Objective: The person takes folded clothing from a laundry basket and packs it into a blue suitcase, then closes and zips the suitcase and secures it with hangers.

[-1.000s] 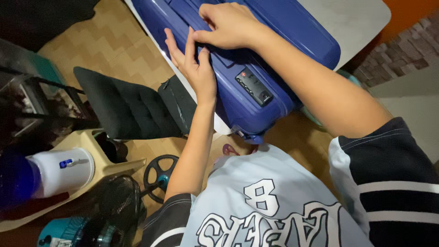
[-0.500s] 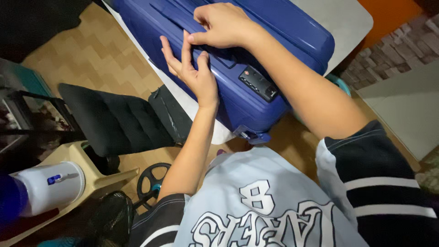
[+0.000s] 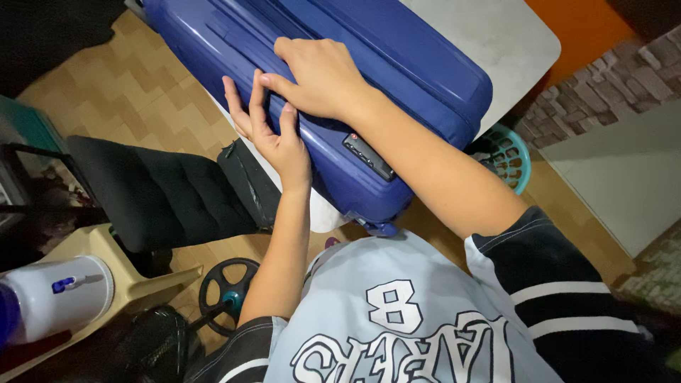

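Table point(image 3: 511, 35), flat hands point(image 3: 284, 142) on suitcase point(image 3: 397, 64)

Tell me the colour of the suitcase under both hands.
Dark blue, hard-shelled suitcase, with a black lock panel on its side; the head view shows it.

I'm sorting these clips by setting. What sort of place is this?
Probably a room in a home, not a workshop. A blue hard-shell suitcase lies on a white table, both hands on it; beside it stand a black cushioned chair and a teal plastic basket on a wood-pattern floor.
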